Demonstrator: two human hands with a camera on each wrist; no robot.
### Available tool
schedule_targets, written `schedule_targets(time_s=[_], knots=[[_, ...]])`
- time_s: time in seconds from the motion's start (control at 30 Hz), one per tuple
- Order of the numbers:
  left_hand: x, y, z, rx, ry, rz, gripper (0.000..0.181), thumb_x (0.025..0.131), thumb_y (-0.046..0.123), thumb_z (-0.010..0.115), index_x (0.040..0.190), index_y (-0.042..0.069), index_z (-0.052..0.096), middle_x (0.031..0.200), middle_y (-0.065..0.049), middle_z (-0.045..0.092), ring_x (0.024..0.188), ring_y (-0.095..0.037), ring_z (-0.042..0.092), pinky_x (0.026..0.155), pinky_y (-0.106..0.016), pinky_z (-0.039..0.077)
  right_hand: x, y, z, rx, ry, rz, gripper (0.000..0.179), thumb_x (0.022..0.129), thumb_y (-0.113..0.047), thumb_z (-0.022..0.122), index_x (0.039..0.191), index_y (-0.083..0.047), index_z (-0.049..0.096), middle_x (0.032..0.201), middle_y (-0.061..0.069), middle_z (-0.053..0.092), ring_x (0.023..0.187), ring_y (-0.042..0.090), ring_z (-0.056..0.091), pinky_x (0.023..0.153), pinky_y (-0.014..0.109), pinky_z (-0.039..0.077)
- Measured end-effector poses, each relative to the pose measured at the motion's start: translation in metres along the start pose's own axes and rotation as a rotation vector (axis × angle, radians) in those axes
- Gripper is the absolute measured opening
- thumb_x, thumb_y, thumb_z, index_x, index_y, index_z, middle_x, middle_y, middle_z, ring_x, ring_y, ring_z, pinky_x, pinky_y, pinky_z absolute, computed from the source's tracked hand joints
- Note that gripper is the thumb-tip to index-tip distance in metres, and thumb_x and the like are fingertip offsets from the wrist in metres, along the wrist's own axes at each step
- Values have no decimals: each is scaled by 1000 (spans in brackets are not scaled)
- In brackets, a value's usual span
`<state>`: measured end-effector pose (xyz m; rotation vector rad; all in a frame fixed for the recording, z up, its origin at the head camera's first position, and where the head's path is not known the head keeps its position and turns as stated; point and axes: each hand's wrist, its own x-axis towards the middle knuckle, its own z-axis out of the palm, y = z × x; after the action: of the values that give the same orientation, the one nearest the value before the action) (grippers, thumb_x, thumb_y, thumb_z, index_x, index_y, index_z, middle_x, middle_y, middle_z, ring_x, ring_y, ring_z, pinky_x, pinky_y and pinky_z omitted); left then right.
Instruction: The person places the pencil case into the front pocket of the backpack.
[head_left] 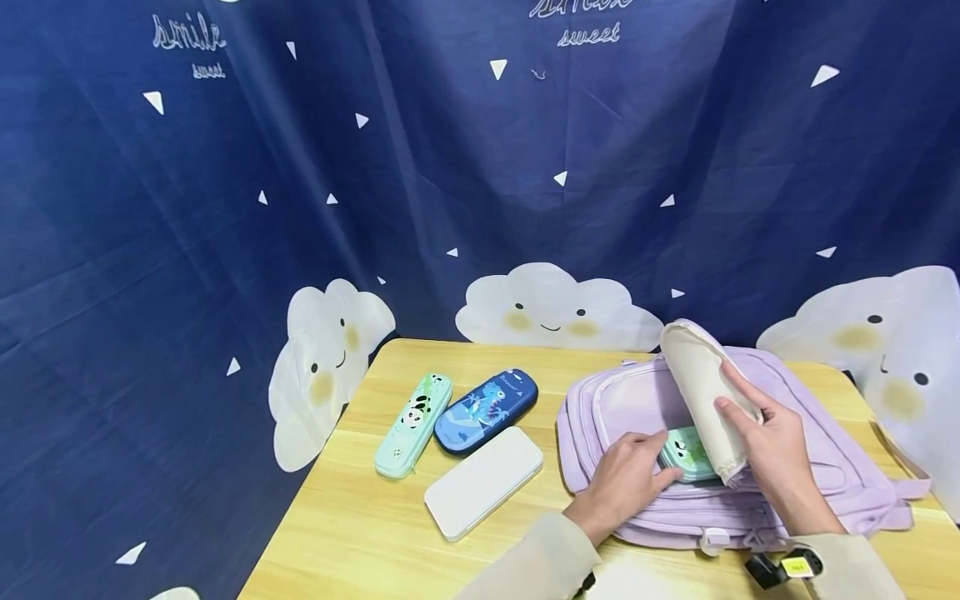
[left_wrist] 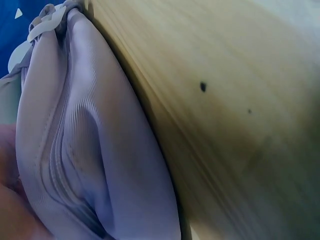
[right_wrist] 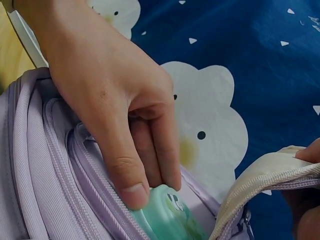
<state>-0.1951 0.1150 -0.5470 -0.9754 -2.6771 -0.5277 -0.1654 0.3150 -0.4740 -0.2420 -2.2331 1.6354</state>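
Observation:
A lilac backpack (head_left: 810, 425) lies on the wooden table, its front pocket unzipped. My right hand (head_left: 776, 442) grips the pocket's cream-lined flap (head_left: 701, 387) and holds it raised. Partly inside the pocket is a mint green pencil case (head_left: 692, 458) with a panda print; the flap covers its right part. My left hand (head_left: 626, 475) pinches the near end of this case between thumb and fingers. In the right wrist view the left thumb and fingers sit on the case's rounded end (right_wrist: 167, 215), beside the pocket's zipper (right_wrist: 105, 200).
Left of the backpack lie another mint panda pencil case (head_left: 412, 427), a dark blue dinosaur pencil case (head_left: 487, 410) and a plain white case (head_left: 485, 483). Behind the table (head_left: 352, 533) hangs a navy curtain (head_left: 480, 167) with smiling clouds.

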Motion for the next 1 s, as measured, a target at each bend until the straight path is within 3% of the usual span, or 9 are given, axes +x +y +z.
schedule_targets(time_s=[0.33,0.77,1.0], knots=[[4,7,4,17,19,-7,61,102,55,72,151,20,65,135,9,77,127,-4,70,106,-16,54,1,3,0,77,-3,8,57,107,-21,72,161,-21,53,161,-22,49,132,-15,50,92,-1,46],[5,1,2,50,13,32,54,102,54,72,147,24,68,133,12,78,122,-4,70,106,-16,54,1,4,-3,26,3,12,57,108,-23,71,161,-22,52,163,-21,48,135,-15,49,92,-2,46],[3,-8,-5,29,28,7,48,103,53,72,145,29,71,129,16,79,119,-2,69,104,-16,54,1,2,-4,-2,11,11,57,108,-25,71,161,-23,52,162,-22,48,138,-14,47,92,-2,45]])
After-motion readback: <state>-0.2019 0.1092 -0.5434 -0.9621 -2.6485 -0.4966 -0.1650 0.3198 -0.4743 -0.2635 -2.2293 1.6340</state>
